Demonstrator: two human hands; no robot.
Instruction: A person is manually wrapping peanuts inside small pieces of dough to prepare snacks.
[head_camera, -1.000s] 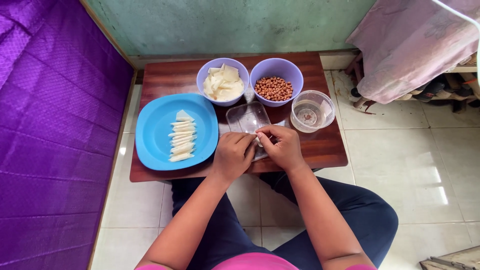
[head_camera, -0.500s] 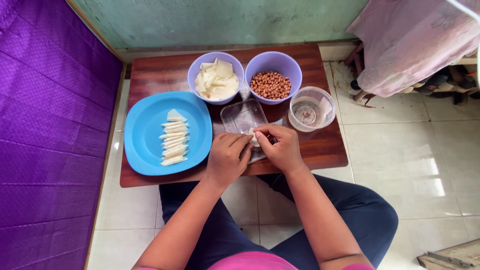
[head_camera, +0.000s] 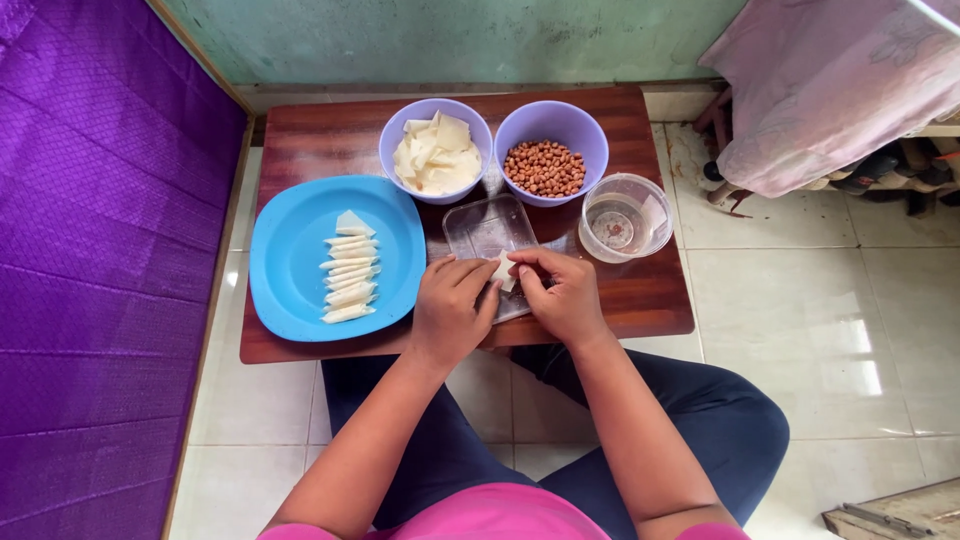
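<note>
White wrapper piece (head_camera: 503, 268) pinched between my left hand (head_camera: 452, 305) and right hand (head_camera: 562, 295), over clear tray (head_camera: 485, 228) at table (head_camera: 320, 140) centre; blue plate (head_camera: 290, 270) at 9 o'clock.

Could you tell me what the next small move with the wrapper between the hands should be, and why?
Probably finish the fold. Both the left hand and right hand pinch a small white wrapper over the clear lid, while finished folded pieces already sit in a row on the blue plate.
</note>
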